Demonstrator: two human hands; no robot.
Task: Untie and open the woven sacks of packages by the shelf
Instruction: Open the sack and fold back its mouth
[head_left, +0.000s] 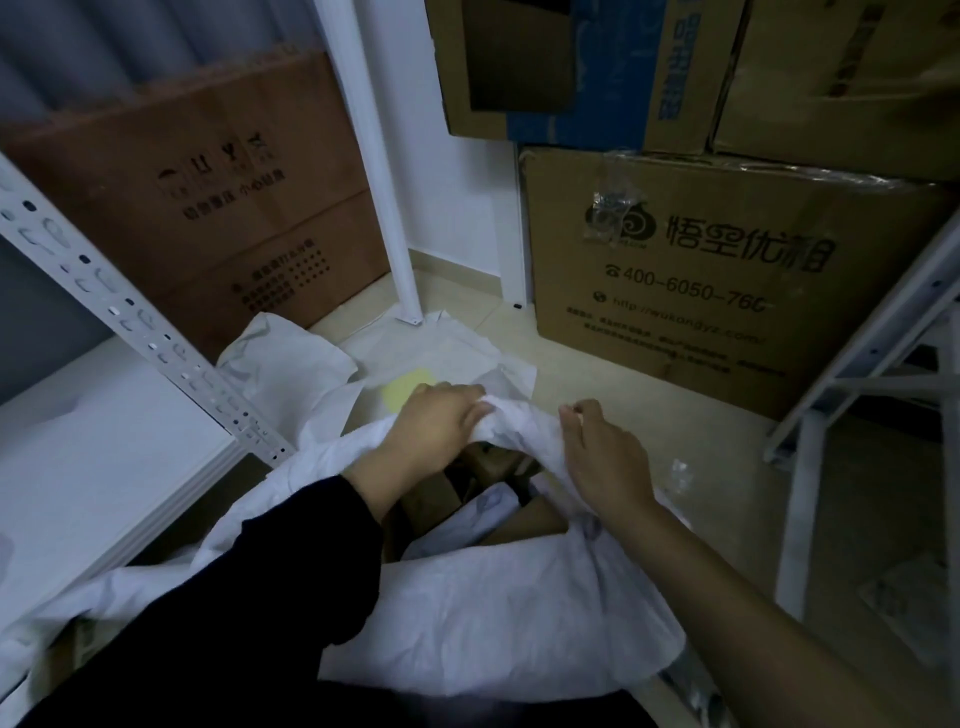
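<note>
**Both hands at the far rim of an open sack**

Stacked cardboard boxes (727, 291) fill the right rear of the view, the lowest printed with a logo and phone number, and a flattened brown carton (208, 208) leans against the wall at left. A white shelf (104, 467) with a slotted upright runs along the left side, and a grey metal frame (857, 364) stands at right.

The white woven sack (493, 623) lies on the tiled floor directly below the camera, beside the shelf, its mouth spread wide. Brown packages (431, 499) show inside the opening, though the dim light makes their number hard to judge. A second white sack (291, 358) lies flat on the floor beyond.

The left hand (431, 426) reaches forward from a dark sleeve, knuckles up, fingers curled over a bunched fold of the sack's far rim. The right hand (608, 457), its forearm bare, reaches in from the lower right, back of the hand upward; its thumb and forefinger are drawn together at the same rim, apparently pinching the fabric just beside the left hand's grip.
</note>
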